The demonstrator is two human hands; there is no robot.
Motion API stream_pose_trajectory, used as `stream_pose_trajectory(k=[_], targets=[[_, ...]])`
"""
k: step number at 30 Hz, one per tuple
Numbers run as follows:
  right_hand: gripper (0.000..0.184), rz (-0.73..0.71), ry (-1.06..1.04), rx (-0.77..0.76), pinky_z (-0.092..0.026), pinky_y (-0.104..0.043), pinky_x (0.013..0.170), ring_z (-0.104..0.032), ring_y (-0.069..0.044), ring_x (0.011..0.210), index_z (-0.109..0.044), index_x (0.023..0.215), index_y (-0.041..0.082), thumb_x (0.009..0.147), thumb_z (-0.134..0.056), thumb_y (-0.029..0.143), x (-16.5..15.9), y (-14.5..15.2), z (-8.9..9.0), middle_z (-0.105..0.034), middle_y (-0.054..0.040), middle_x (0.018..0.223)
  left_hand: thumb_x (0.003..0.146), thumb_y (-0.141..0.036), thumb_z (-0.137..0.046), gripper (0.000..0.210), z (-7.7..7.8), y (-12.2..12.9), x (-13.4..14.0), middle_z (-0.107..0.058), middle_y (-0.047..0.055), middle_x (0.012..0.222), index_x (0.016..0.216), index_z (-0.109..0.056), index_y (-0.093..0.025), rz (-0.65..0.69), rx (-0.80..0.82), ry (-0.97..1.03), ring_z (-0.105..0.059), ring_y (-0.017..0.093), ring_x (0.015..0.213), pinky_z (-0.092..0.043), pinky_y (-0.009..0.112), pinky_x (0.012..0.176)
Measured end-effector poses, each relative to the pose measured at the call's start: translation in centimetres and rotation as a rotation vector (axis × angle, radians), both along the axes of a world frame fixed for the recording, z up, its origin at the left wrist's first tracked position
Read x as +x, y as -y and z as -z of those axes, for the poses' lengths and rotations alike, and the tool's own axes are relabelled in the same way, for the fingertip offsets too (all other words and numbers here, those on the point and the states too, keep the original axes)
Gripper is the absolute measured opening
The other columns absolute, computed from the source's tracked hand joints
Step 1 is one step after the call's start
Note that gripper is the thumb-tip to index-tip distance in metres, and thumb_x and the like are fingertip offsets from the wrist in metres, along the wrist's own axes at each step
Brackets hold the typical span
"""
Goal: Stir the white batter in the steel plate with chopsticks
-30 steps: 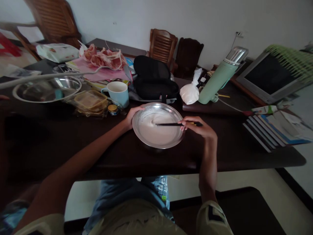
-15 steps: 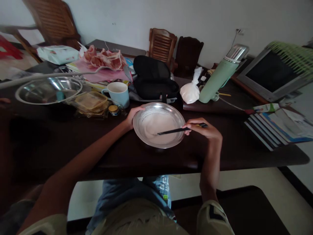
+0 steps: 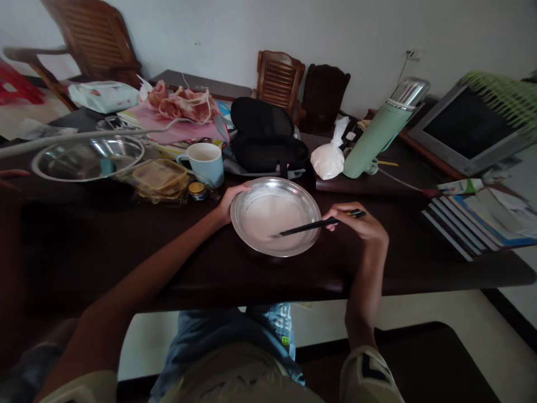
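Note:
A round steel bowl (image 3: 308, 238) sits on the dark table, holding a pale pinkish-white mixture (image 3: 272, 215). My left hand (image 3: 233, 200) grips its left rim, thumb over the edge. In my right hand (image 3: 354, 219) are black chopsticks (image 3: 304, 227), slanting down leftward over the bowl's right rim, their tips in the mixture. Behind the bowl and to its right stands a knotted plastic bag of white powder (image 3: 328, 159).
A light-blue mug (image 3: 208, 165), small jar (image 3: 197, 191), plastic containers (image 3: 159, 178) and another steel basin (image 3: 50, 170) stand left. An open black case (image 3: 268, 140) lies behind. A green thermos (image 3: 375, 137) and books (image 3: 457, 226) are right. Another person's hand (image 3: 12, 176) shows far left.
My right hand and the chopsticks have shifted slightly right relative to the bowl, their tips still in the mixture. My left hand keeps its hold on the rim. The whole view has shifted a little.

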State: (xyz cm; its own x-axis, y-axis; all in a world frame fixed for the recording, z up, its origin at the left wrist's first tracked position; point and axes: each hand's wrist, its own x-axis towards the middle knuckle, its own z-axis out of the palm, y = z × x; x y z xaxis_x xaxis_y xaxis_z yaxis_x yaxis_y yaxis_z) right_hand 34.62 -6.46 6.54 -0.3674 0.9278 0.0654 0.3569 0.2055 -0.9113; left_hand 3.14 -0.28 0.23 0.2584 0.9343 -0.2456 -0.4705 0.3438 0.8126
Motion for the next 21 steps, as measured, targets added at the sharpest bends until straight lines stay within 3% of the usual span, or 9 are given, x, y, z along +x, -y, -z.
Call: stream_pose_trajectory(k=[3, 5, 8, 11, 14, 17, 19, 21], targets=[[0.034, 0.271, -0.058, 0.066, -0.05, -0.028, 0.054, -0.061, -0.016, 0.051, -0.073, 0.071, 0.019, 0.08, -0.067, 0.051, 1.6, -0.5, 0.2, -0.066, -0.002, 0.055, 0.075, -0.017, -0.055, 0.022, -0.1, 0.1, 0.0, -0.07, 0.001, 0.064, 0.089, -0.072, -0.018, -0.004, -0.048, -0.029, -0.062, 0.019, 0.058, -0.05, 0.03, 0.063], [0.032, 0.354, -0.074, 0.121, -0.049, -0.028, 0.054, -0.062, -0.016, 0.053, -0.072, 0.073, 0.02, 0.08, -0.068, 0.051, 1.3, -1.0, 0.6, -0.067, -0.0018, 0.059, 0.075, -0.019, -0.056, 0.022, -0.1, 0.1, -0.1, -0.07, 0.002, 0.065, 0.09, -0.072, -0.017, 0.001, -0.064, -0.039, -0.062, 0.019, 0.059, -0.05, 0.032, 0.064], [0.029, 0.168, -0.038, 0.111, -0.05, -0.027, 0.059, -0.065, -0.016, 0.062, -0.071, 0.077, 0.021, 0.08, -0.068, 0.049, -0.5, -1.2, 0.9, -0.069, -0.0012, 0.067, 0.073, -0.02, -0.057, 0.027, 0.0, 0.1, 0.0, -0.071, 0.002, 0.069, 0.095, -0.072, -0.017, 0.016, -0.025, -0.022, -0.064, 0.02, 0.063, -0.05, 0.032, 0.067], [0.027, -0.017, -0.008, -0.01, -0.051, -0.027, 0.06, -0.064, -0.015, 0.063, -0.071, 0.077, 0.02, 0.079, -0.07, 0.047, -0.8, -0.7, 0.6, -0.068, -0.0009, 0.066, 0.072, -0.019, -0.057, 0.029, 0.0, 0.1, 0.0, -0.071, 0.001, 0.072, 0.098, -0.071, -0.018, 0.013, 0.012, -0.007, -0.064, 0.02, 0.065, -0.05, 0.031, 0.069], [0.032, 0.118, -0.035, -0.067, -0.049, -0.027, 0.052, -0.062, -0.015, 0.052, -0.069, 0.069, 0.018, 0.073, -0.075, 0.049, 0.9, -0.5, 0.3, -0.067, -0.0015, 0.058, 0.073, -0.018, -0.055, 0.03, 0.0, 0.1, 0.0, -0.071, 0.001, 0.071, 0.099, -0.07, -0.017, 0.022, 0.018, -0.012, -0.063, 0.019, 0.065, -0.05, 0.031, 0.069], [0.034, 0.326, -0.081, 0.006, -0.047, -0.026, 0.049, -0.061, -0.015, 0.049, -0.066, 0.066, 0.019, 0.068, -0.078, 0.051, 1.3, -0.9, 0.5, -0.067, -0.0014, 0.055, 0.072, -0.017, -0.054, 0.035, 0.0, 0.0, 0.0, -0.071, 0.002, 0.073, 0.103, -0.07, -0.016, 0.043, 0.032, -0.004, -0.064, 0.02, 0.071, -0.05, 0.032, 0.071], [0.032, 0.296, -0.1, 0.029, -0.048, -0.026, 0.052, -0.064, -0.015, 0.054, -0.065, 0.069, 0.02, 0.066, -0.08, 0.048, 0.0, -1.2, 0.7, -0.068, -0.0007, 0.059, 0.072, -0.016, -0.054, 0.035, 0.0, -0.1, 0.0, -0.072, 0.002, 0.076, 0.103, -0.07, -0.016, 0.039, 0.038, 0.012, -0.065, 0.02, 0.072, -0.05, 0.032, 0.073], [0.03, 0.144, -0.103, 0.002, -0.048, -0.026, 0.055, -0.065, -0.015, 0.059, -0.064, 0.071, 0.02, 0.066, -0.081, 0.045, -1.5, -1.1, 0.9, -0.069, 0.0004, 0.063, 0.072, -0.015, -0.054, 0.035, 0.0, -0.1, 0.0, -0.073, 0.002, 0.079, 0.102, -0.071, -0.016, 0.035, 0.048, 0.031, -0.065, 0.019, 0.074, -0.05, 0.031, 0.075]])
